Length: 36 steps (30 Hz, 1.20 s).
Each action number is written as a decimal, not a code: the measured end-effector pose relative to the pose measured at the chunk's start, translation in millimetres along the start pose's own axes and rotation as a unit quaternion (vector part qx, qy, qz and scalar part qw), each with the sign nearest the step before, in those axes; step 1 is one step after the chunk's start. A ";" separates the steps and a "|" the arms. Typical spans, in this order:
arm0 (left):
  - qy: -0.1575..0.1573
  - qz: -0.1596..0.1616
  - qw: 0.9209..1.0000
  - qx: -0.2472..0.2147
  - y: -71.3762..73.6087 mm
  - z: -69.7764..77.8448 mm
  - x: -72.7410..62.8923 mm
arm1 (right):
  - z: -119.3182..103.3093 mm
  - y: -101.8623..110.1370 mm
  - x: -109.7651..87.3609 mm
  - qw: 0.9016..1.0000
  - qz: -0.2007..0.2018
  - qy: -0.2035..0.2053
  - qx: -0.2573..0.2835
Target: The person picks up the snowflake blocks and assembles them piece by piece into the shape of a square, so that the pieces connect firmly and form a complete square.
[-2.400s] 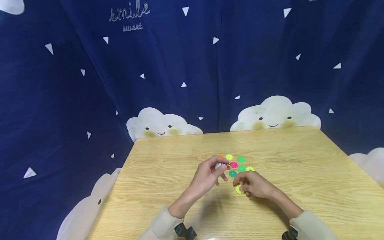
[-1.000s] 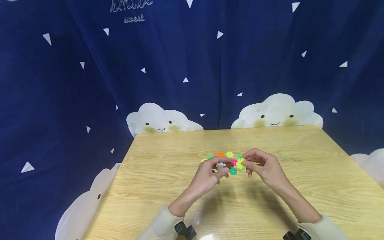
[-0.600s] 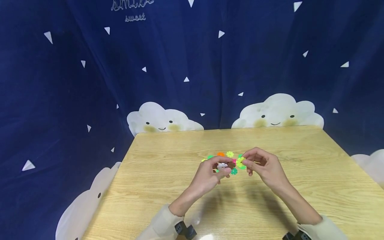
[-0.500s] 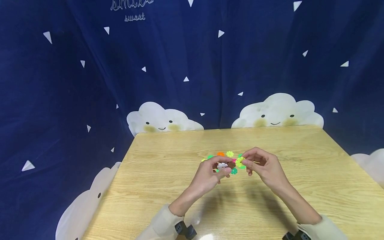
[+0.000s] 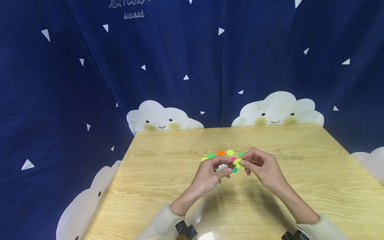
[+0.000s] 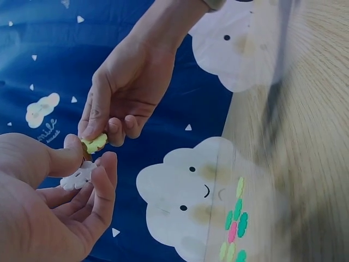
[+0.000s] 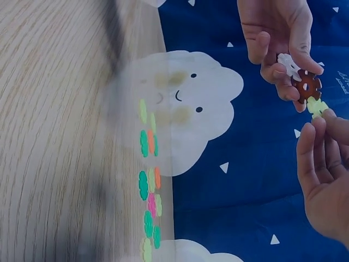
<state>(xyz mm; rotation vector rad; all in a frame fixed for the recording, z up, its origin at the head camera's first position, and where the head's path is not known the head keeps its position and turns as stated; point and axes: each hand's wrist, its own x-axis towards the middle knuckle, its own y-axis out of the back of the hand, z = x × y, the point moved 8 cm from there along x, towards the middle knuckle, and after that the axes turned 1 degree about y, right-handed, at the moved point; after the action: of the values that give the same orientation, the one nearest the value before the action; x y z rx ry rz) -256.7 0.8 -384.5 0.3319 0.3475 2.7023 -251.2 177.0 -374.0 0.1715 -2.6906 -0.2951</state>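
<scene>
My left hand (image 5: pixel 207 174) pinches a brown snowflake disc (image 7: pixel 307 87) between thumb and fingers, above the table. A white snowflake disc (image 7: pixel 288 65) joins the brown one at its edge and sits inside the curve of the left fingers. My right hand (image 5: pixel 266 169) pinches a yellow snowflake disc (image 7: pixel 316 107) by its rim, between thumb and index finger. The yellow disc is right at the brown disc's edge, tilted against it. In the left wrist view the left thumb hides most of the brown disc.
On the wooden table (image 5: pixel 168 150), beyond the hands, lie several loose discs, among them an orange disc (image 5: pixel 220 153), a pale yellow disc (image 5: pixel 230 152) and a pink disc (image 7: pixel 152 205). A blue curtain (image 5: pixel 180 50) with clouds hangs behind the table's far edge.
My right hand has lifted the yellow disc from near the tabletop and brought it up to the left hand's discs. In the last half second it has shifted slightly left, against the brown disc.
</scene>
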 end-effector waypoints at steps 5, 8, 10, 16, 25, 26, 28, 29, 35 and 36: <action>0.007 0.010 1.000 -0.004 -0.5 -2.5 0.1 | -1.5 -3.8 -1.3 1.000 -0.004 0.008 -0.001; 0.014 0.014 1.000 -0.007 -1.4 -3.5 -0.2 | -1.3 -5.6 -1.6 1.000 -0.007 0.009 0.004; 0.015 0.015 1.000 -0.012 -1.9 -3.5 -0.2 | -1.1 -6.1 -1.6 1.000 -0.008 0.009 0.008; 0.006 0.024 1.000 -0.018 -1.6 -3.1 1.8 | 0.5 -5.9 -0.6 1.000 -0.011 0.010 0.016; 0.012 0.021 0.999 -0.029 -1.8 -3.9 2.0 | 5.9 -7.4 -1.1 0.998 -0.017 0.015 0.060; 0.011 0.021 0.999 -0.029 -1.6 -3.2 1.9 | 6.2 -7.5 -1.2 0.997 -0.016 0.016 0.067; 0.010 0.023 0.999 -0.033 -0.9 -2.2 1.9 | 6.3 -8.1 -1.1 0.996 -0.016 0.019 0.083; 0.011 0.025 0.999 -0.037 -0.4 -1.9 1.8 | 6.2 -8.6 -1.0 0.996 -0.016 0.022 0.090; 0.011 0.035 0.998 -0.056 2.0 -1.5 1.9 | 9.6 -11.5 0.2 0.991 -0.017 0.017 0.129; 0.010 0.035 0.998 -0.057 2.0 -1.3 2.1 | 10.4 -11.4 0.3 0.991 -0.015 0.016 0.131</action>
<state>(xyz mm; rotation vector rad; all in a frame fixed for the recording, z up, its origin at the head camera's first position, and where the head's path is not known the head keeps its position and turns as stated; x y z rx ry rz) -259.6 -0.4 -384.8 0.2894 0.1892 2.7815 -255.1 167.7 -385.7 0.2921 -2.6883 0.0543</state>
